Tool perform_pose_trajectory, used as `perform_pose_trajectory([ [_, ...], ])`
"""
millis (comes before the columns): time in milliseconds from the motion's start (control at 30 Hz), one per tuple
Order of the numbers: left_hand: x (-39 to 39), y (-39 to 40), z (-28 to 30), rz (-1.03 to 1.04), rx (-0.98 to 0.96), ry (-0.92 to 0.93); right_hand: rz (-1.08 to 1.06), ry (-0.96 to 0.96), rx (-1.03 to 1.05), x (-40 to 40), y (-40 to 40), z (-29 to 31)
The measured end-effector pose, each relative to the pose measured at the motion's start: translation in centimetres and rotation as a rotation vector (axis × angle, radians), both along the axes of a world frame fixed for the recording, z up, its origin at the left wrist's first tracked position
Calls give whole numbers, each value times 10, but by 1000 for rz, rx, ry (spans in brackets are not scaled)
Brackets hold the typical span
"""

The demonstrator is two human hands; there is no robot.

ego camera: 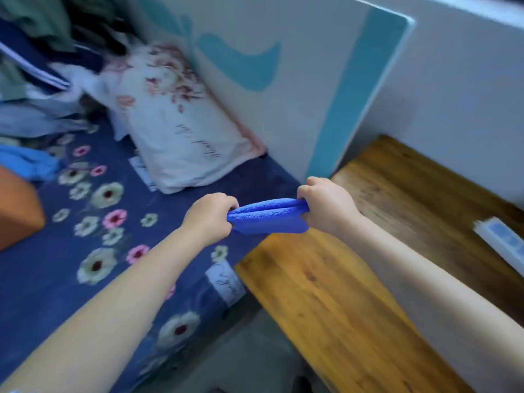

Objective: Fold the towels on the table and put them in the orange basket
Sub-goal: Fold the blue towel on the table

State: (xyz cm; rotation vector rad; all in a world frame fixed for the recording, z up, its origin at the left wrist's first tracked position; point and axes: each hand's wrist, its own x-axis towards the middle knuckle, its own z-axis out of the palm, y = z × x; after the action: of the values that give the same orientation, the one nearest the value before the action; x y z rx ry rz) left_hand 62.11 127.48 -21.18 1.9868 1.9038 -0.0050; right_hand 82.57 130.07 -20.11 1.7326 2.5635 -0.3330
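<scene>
A folded blue towel [268, 217] hangs in the air between my hands, above the gap where the bed meets the wooden table [326, 302]. My left hand [209, 215] grips its left end with curled fingers. My right hand [326, 202] grips its right end the same way. The orange basket [17, 205] shows at the left edge, standing on the bed, with only one corner in view. A light blue cloth [28, 163] lies just behind the basket.
A dark blue floral bedsheet [85, 265] covers the bed. A white floral pillow [175, 131] leans by the white and teal headboard [283, 66]. Piled clothes [37, 66] fill the far left. A white power strip [502, 245] lies on the table's right side.
</scene>
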Motion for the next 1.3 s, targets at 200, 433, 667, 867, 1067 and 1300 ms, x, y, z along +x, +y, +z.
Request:
perform_pose_trajectory([
  [200,-162,-100,23,272,96,-42,230,64,24,-165,-48,25],
  [433,-321,-211,53,405,135,-197,543,113,-6,-336,-91,44],
  [667,-418,-236,58,665,246,-320,644,167,-90,-456,-90,62],
  [867,-512,-211,56,782,201,-287,704,278,-136,-564,-48,50],
  [1067,-608,-160,58,949,243,-290,663,451,-220,-670,-2,39],
  [1300,-699,-108,47,1129,388,-359,576,583,-226,-767,33,24],
])
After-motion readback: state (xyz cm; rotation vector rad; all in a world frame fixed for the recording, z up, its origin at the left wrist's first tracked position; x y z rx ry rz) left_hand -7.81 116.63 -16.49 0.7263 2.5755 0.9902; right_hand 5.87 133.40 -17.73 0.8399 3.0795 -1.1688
